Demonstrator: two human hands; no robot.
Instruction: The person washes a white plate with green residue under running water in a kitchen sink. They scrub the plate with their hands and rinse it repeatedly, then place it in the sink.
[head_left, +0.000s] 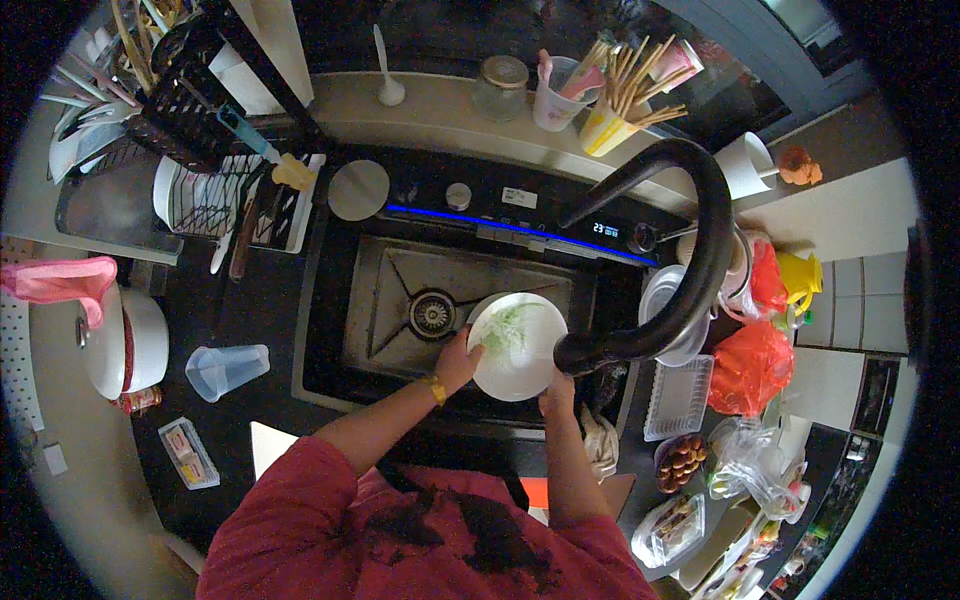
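Note:
Over the right part of the sink basin (390, 262), a white plate or shallow bowl (525, 375) with a green pattern is held between both hands. My left hand (457, 364) grips its left rim, the fingertips partly out of sight beneath. My right hand (556, 391) holds the lower right rim, partly covered by the black tap (697, 300), whose head hangs close to that rim. Another white rim (480, 304) shows just behind the plate; whether it is a second dish in the hands cannot be told. The round metal drain (432, 313) lies left of the plate.
Left are a dish rack (202, 195), knives, a clear plastic cup (225, 369) and a white lidded pot (146, 341). At right stand a clear plastic tray (679, 397), a red plastic bag (750, 367) and food packs. Chopsticks in a cup (607, 131) stand on the sill.

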